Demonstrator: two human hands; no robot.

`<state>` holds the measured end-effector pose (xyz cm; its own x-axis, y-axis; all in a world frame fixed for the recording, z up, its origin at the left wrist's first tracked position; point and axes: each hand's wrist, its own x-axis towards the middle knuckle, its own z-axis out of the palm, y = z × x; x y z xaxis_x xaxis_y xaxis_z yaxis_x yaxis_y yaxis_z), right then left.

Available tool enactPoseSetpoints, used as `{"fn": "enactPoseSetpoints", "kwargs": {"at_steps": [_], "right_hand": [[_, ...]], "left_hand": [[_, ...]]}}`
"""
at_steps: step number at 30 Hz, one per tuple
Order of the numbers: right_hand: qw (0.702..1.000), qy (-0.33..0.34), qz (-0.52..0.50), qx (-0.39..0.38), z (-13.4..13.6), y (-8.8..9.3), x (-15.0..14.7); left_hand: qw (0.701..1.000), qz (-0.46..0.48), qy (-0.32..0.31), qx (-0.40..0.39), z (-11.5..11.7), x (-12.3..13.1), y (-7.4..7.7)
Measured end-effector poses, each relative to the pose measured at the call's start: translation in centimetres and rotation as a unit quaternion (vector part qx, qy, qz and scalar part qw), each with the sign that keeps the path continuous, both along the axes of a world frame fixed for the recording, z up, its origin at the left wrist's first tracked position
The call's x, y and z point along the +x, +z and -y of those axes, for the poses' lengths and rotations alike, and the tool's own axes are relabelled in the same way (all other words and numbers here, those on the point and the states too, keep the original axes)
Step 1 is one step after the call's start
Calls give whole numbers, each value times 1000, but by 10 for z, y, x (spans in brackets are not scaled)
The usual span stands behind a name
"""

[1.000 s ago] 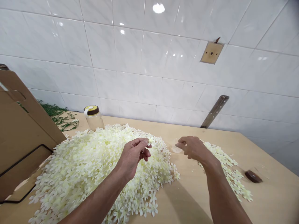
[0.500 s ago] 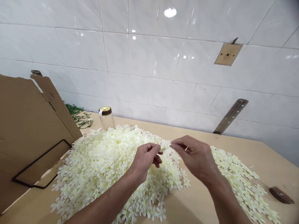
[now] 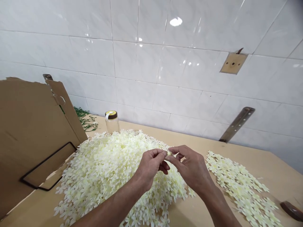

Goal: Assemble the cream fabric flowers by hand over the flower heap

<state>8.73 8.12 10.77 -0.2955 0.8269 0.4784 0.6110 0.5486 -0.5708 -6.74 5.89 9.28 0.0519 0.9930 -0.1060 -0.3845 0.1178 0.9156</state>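
Both hands meet above the right side of a big heap of cream-white artificial flowers (image 3: 111,167). My left hand (image 3: 151,165) is closed in a pinch, thumb against forefinger. A small pale flower (image 3: 169,153) shows between the fingertips of the two hands, partly covered by them. From the right, my right hand (image 3: 189,160) pinches at the same flower with thumb and forefinger. To the right of that hand lies a flatter strip of similar flowers (image 3: 239,179).
A clear jar with a yellow and brown lid (image 3: 112,121) stands behind the heap. Cardboard (image 3: 35,132) with a black wire frame (image 3: 47,159) rises at left, green stems (image 3: 86,119) behind it. A metal bracket (image 3: 238,124) leans by the wall; a dark brown object (image 3: 292,210) lies far right.
My right hand has moved left and closed the gap to my left hand; their fingertips now meet at the flower. The whole view has shifted slightly.
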Motion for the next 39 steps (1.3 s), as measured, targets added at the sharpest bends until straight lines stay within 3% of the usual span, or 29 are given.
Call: {"fn": "enactPoseSetpoints", "kwargs": {"at_steps": [5, 13, 23, 33, 39], "right_hand": [[996, -18, -57, -73, 1, 1, -1], [999, -4, -17, 42, 0, -9, -3], [997, -5, -67, 36, 4, -1, -3], [997, -12, -54, 46, 7, 2, -4], [997, -65, -33, 40, 7, 7, -1]], "left_hand": [[1000, 16, -14, 6, 0, 0, -2], [999, 48, -14, -2, 0, -2, -5], [994, 99, -41, -18, 3, -1, -4], [994, 101, -36, -25, 5, -1, 1], [993, 108, -45, -21, 6, 0, 1]]}}
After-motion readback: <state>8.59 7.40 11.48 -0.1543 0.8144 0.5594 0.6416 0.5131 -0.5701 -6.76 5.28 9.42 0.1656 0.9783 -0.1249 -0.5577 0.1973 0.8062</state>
